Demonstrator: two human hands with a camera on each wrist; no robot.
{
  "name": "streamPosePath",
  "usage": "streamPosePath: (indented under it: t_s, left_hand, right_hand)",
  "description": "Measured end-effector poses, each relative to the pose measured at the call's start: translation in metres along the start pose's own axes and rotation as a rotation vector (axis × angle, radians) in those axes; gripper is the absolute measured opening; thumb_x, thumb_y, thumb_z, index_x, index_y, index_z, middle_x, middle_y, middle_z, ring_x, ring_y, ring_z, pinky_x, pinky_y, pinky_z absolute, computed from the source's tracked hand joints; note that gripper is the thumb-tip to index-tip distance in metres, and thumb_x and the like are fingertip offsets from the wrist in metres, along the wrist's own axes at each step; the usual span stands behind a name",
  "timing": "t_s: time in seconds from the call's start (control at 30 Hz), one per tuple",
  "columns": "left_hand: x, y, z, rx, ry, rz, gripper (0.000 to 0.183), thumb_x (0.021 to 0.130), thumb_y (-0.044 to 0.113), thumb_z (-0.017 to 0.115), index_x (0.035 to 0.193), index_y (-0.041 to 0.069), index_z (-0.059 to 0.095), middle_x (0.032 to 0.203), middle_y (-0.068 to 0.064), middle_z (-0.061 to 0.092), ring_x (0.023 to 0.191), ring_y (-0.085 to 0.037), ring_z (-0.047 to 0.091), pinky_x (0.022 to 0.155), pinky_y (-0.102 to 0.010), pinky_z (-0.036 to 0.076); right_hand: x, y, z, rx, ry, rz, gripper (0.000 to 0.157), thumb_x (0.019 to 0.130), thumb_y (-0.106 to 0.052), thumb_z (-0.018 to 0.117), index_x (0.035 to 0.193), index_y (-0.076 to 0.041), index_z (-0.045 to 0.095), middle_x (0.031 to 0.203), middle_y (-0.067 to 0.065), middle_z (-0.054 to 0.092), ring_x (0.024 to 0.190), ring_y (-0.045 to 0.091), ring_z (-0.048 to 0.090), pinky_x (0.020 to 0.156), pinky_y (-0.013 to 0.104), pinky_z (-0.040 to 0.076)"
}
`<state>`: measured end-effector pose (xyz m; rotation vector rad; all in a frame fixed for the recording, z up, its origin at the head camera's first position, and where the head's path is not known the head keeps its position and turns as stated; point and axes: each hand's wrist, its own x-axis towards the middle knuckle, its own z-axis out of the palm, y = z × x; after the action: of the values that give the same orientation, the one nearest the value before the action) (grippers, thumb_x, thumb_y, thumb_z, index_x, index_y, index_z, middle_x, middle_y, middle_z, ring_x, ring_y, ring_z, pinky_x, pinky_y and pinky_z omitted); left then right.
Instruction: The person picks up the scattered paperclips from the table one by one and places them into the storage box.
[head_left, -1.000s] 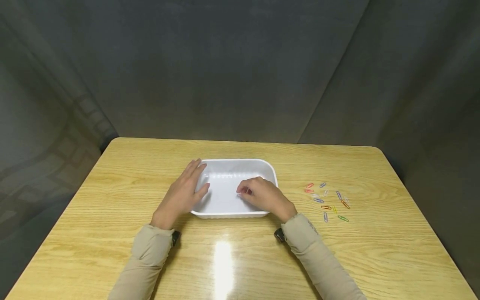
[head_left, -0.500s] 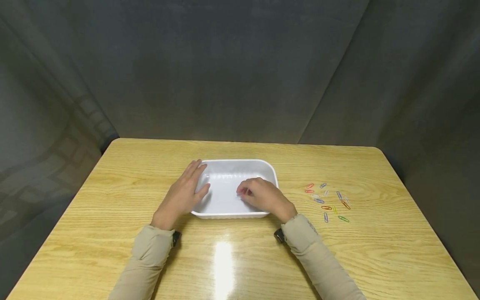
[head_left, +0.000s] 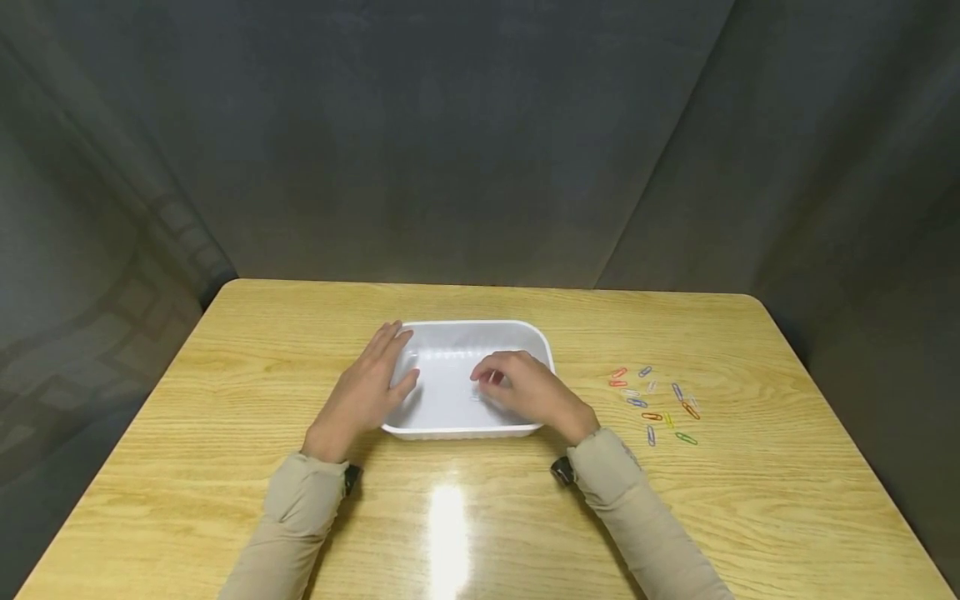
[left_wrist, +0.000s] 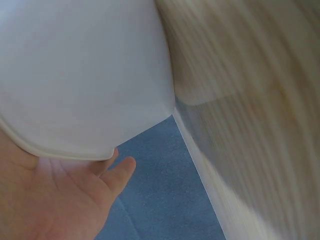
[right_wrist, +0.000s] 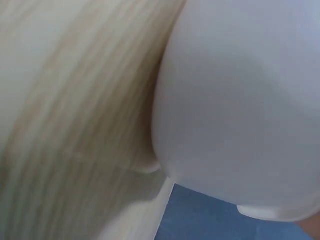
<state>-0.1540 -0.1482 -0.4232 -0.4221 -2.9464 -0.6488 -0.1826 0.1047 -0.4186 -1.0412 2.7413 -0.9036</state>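
Note:
A white plastic tray [head_left: 463,432] stands on the wooden table in the head view. My left hand [head_left: 366,390] rests on its left rim with the fingers extended and the thumb reaching inside. In the left wrist view, that palm [left_wrist: 55,200] lies against the tray's rim. Over the tray's floor hovers my right hand [head_left: 527,388], thumb and forefinger bent and apart, with nothing seen between them. Below those fingertips a small pale piece, apparently a clear paper clip [head_left: 476,397], lies on the tray floor. The right wrist view shows mostly the tray's outer wall [right_wrist: 225,110].
Several coloured paper clips lie scattered on the table [head_left: 750,500] right of the tray, among them a green paper clip [head_left: 686,437], a yellow paper clip [head_left: 670,420] and a red paper clip [head_left: 617,383]. Dark curtains [head_left: 450,167] hang behind the table.
My right thumb and forefinger have parted and lifted slightly, letting go of the pale clip, which now lies on the tray floor. The left hand stays on the rim.

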Motion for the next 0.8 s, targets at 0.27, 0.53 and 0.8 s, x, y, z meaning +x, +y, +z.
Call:
streamPosePath:
  t_s: [0.27, 0.53, 0.8]
  left_hand:
    - [0.0, 0.0, 0.0, -0.006, -0.006, 0.004, 0.061, 0.092, 0.039, 0.047, 0.144, 0.013, 0.027, 0.154, -0.007, 0.015, 0.142, -0.027, 0.013, 0.111, -0.053, 0.027]
    - [0.001, 0.0, 0.001, 0.004, -0.002, 0.009, 0.061, 0.092, 0.04, 0.046, 0.144, 0.012, 0.028, 0.154, -0.008, 0.015, 0.142, -0.028, 0.014, 0.112, -0.051, 0.026]
    - [-0.001, 0.002, -0.002, 0.023, 0.004, 0.006, 0.063, 0.093, 0.045, 0.042, 0.144, 0.01, 0.028, 0.153, -0.01, 0.018, 0.142, -0.029, 0.016, 0.115, -0.048, 0.021]
  right_hand:
    - [-0.006, -0.002, -0.013, 0.061, 0.024, 0.033, 0.016, 0.085, -0.012, 0.06, 0.099, -0.01, 0.068, 0.093, -0.003, 0.068, 0.081, 0.008, 0.06, 0.076, 0.032, 0.053]
    - [-0.019, 0.0, -0.025, 0.041, 0.062, 0.076, 0.017, 0.085, -0.016, 0.062, 0.1, -0.012, 0.068, 0.095, -0.006, 0.066, 0.09, 0.011, 0.06, 0.082, 0.033, 0.052]
    - [-0.036, -0.002, -0.035, 0.027, 0.094, 0.069, 0.016, 0.086, -0.015, 0.062, 0.1, -0.013, 0.067, 0.096, -0.003, 0.067, 0.09, 0.013, 0.061, 0.082, 0.036, 0.052]
